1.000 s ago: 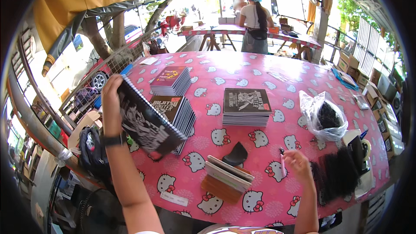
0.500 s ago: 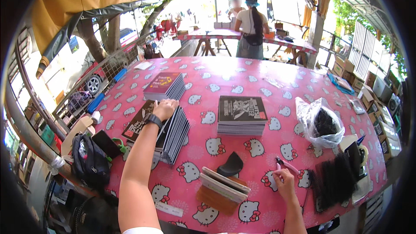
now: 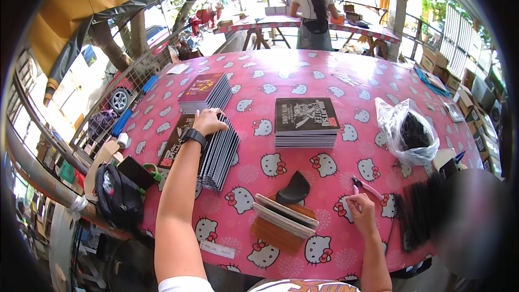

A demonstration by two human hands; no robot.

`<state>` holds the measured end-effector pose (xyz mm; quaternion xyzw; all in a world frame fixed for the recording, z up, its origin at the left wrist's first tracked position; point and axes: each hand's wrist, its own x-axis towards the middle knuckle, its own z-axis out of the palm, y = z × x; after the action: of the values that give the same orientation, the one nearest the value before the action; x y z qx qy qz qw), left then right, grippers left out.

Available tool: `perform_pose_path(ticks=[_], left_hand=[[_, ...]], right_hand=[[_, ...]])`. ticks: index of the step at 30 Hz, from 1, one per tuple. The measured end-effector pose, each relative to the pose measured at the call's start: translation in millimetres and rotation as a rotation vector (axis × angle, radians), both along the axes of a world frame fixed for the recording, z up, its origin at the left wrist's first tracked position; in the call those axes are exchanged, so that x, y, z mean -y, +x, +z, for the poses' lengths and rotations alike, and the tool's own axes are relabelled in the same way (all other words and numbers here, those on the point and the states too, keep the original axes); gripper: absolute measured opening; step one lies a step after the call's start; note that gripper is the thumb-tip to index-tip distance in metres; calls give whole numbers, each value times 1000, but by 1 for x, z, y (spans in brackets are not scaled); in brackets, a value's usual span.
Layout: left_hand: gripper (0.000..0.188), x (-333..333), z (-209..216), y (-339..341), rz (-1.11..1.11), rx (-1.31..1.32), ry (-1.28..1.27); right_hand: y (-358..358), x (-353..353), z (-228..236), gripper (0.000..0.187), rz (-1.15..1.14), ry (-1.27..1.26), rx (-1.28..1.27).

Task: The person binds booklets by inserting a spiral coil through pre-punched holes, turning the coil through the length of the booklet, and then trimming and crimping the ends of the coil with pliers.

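On the left, my left hand (image 3: 210, 123) rests over the far corner of a stack of dark-covered spiral-bound books (image 3: 219, 159). Its fingers curl over the top edge, with the thumb on the coil side. In the near right part of the table, my right hand (image 3: 362, 209) is pinched at one handle of small pink-handled pliers (image 3: 369, 190). Behind the left stack sits a pile of maroon-covered books (image 3: 203, 87). A squared stack of black-covered books (image 3: 306, 116) stands in the middle.
Before me lies a brown wooden block (image 3: 278, 233) with upright boards, beside a black curved piece (image 3: 294, 186). Rightward are a plastic bag (image 3: 411, 132) of black coils and loose black coils (image 3: 419, 213), partly hidden by a blurred patch. A black bag (image 3: 116, 197) is left. Two people work beyond.
My view has tilted, so the table sits higher in the picture. My left hand stays on the left stack, its thumb now apart from the fingers. My right hand stays at the pliers.
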<state>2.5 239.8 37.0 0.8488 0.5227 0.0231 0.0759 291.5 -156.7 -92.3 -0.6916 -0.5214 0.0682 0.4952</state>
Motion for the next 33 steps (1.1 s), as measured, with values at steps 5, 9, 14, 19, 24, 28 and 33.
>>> perform_pose_path(ticks=[5, 9, 14, 19, 24, 28, 33], left_hand=[[85, -7, -2, -15, -70, 35, 23], [97, 48, 27, -6, -119, 216, 290], [51, 174, 19, -27, -228, 583, 570], [60, 249, -21, -33, -353, 788, 307], [63, 272, -47, -28, -281, 766, 275], [62, 266, -47, -30, 55, 1668, -457], [55, 246, -68, -31, 8, 1753, -1102]], right_hand=[[-6, -7, 15, 7, 50, -13, -7], [13, -28, 32, 8, 92, -45, 52], [39, -125, 39, 12, 101, 117, 378], [33, -217, 16, 11, -116, 122, 815], [22, -197, 41, 8, 49, 65, 834], [-34, -118, 105, 15, 368, 261, 714], [-82, -31, 132, 37, 692, 110, 908]])
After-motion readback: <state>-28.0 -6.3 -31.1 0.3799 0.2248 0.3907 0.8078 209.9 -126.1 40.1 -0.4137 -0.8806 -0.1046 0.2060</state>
